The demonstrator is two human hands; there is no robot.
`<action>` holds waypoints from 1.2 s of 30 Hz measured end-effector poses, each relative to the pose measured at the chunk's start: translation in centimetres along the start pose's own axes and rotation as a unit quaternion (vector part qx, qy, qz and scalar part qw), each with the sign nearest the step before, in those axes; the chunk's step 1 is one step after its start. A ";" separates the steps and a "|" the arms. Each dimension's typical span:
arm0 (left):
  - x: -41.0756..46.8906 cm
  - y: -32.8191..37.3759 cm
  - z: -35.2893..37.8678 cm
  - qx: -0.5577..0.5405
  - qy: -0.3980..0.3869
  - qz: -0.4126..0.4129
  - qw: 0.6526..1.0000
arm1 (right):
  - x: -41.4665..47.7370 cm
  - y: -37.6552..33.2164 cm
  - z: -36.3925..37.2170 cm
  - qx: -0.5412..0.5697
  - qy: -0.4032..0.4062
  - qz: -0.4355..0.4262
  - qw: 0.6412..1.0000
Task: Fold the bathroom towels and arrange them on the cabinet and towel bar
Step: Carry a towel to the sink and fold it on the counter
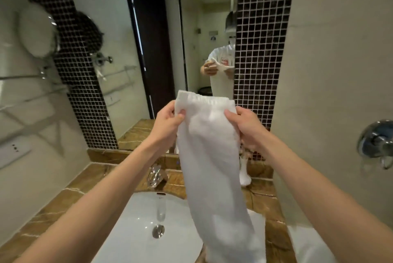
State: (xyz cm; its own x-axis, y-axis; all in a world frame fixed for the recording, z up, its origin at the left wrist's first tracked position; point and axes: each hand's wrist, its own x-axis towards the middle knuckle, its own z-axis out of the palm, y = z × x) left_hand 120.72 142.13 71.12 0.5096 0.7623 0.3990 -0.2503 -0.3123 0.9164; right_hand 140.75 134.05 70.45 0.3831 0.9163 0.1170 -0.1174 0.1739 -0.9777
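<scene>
Left hand (170,118) — thumb and curled fingers pinch the top left corner of the white towel (208,156). Right hand (244,126) — pinches the top right edge. Towel: held high above the sink (136,220), top hem stretched between the hands, length hanging free, lower end trailing past the sink's right rim. Faucet (156,175): behind the sink, apart from the towel's left edge.

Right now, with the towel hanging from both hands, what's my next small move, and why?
Probably bring the left hand across to the right hand, halving the towel lengthwise. Each hand pinches a top corner, and it hangs full length, its lower end down by the sink.
</scene>
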 end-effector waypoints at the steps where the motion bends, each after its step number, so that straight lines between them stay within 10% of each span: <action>1: 0.3 1.2 -0.6 0.002 0.012 0.011 1.000 | 0.6 -1.2 0.9 -0.007 0.004 -0.026 1.000; 16: 2.3 19.9 -7.7 0.086 0.196 0.166 0.963 | 3.7 -15.9 15.5 -0.001 0.010 -0.336 0.942; 27: 1.7 25.3 -14.3 0.155 0.278 0.147 0.937 | 4.0 -18.7 22.5 0.152 -0.204 -0.198 0.947; 36: -0.3 27.3 -20.4 0.240 0.225 0.226 0.917 | 2.7 -19.9 28.8 0.133 -0.181 -0.218 0.950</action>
State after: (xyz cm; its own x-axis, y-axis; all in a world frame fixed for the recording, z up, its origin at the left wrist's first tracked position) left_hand 96.91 144.97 95.32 0.0243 0.6160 0.7873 0.0935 -0.7855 0.6117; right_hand 117.73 143.42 95.18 0.1142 0.7917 0.6002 -0.2650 0.6065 -0.7496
